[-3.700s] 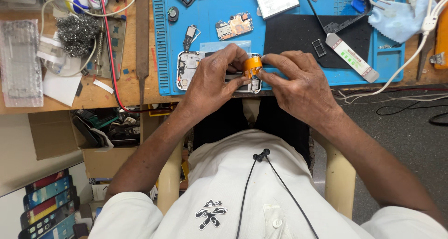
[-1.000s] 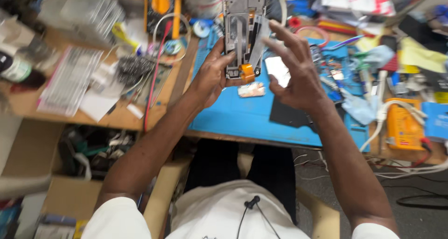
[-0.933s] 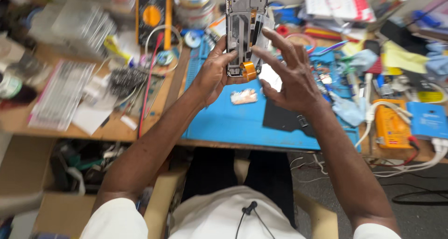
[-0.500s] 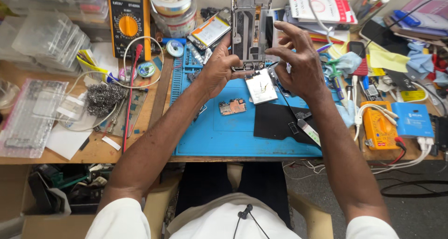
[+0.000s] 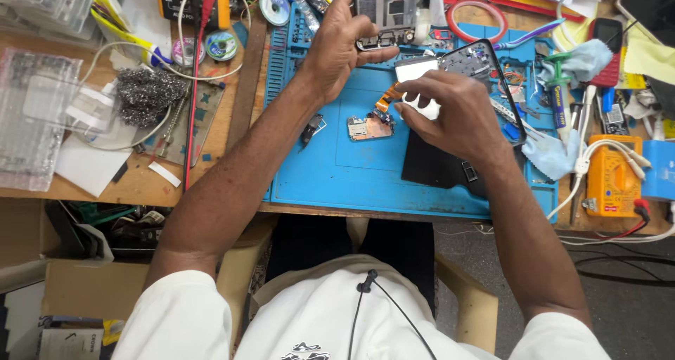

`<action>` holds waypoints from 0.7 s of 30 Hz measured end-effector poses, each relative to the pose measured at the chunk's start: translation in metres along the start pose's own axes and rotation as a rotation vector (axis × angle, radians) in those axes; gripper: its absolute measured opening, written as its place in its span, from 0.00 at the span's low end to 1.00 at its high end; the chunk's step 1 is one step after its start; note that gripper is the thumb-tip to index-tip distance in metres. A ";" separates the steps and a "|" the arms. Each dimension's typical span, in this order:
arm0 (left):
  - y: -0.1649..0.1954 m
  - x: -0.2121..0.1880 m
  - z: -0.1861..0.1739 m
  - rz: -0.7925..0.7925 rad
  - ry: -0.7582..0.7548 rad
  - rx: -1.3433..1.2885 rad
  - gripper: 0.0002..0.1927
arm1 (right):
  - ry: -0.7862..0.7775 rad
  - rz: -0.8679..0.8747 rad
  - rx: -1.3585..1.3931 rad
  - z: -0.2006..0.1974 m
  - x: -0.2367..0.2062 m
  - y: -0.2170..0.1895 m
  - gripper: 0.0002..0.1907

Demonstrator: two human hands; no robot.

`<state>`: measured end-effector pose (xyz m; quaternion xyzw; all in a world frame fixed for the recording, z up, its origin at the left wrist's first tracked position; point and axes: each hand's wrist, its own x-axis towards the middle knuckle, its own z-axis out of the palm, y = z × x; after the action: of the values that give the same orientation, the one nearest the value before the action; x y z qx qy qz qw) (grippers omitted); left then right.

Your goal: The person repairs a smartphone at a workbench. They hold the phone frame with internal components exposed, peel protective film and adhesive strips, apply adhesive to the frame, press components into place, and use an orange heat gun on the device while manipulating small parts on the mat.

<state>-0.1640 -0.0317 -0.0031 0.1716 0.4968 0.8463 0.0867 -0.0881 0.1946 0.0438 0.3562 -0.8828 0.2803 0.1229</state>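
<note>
Upper centre of the frame: the left hand [image 5: 341, 47] grips a bare metal phone frame [image 5: 385, 12], thumb hooked under its lower edge, fingers closed along its left side. Just below and to the right, the right hand [image 5: 457, 114] pinches a small white rectangular part [image 5: 416, 70] between thumb and fingertips; an orange flex ribbon [image 5: 389, 96] trails from it toward the left. Beneath both hands lies a blue, ridged silicone work mat [image 5: 337, 177] on the wooden desk [image 5: 133, 184]. On the mat rest a small copper-toned circuit board [image 5: 370, 126] at centre and a flat black rectangular pad [image 5: 436, 166] partly under the right hand. A dark, rounded phone housing [image 5: 485, 61] lies tilted just above the right hand. Left of the mat sits a grey wire-wool tangle [image 5: 144, 96].
</note>
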 end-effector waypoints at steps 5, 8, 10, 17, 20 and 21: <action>0.004 0.000 0.003 0.000 0.009 0.002 0.39 | -0.040 0.451 -0.204 0.008 0.006 -0.022 0.13; 0.002 0.001 -0.001 -0.004 -0.005 -0.009 0.37 | -0.173 0.554 -0.293 0.013 0.009 -0.028 0.21; -0.002 0.002 -0.006 -0.004 0.003 -0.016 0.37 | -0.092 0.374 -0.351 0.022 0.011 -0.029 0.27; -0.004 0.005 -0.008 -0.013 0.005 -0.082 0.34 | -0.124 0.394 -0.213 0.035 0.016 -0.025 0.20; 0.005 0.006 -0.005 -0.059 -0.002 -0.165 0.32 | -0.137 0.494 -0.075 0.035 0.024 -0.025 0.31; 0.007 0.005 -0.004 -0.076 0.003 -0.159 0.32 | -0.173 0.499 -0.110 0.035 0.028 -0.024 0.28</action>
<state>-0.1698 -0.0368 0.0027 0.1441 0.4342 0.8794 0.1314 -0.0920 0.1450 0.0368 0.1431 -0.9645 0.2220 -0.0065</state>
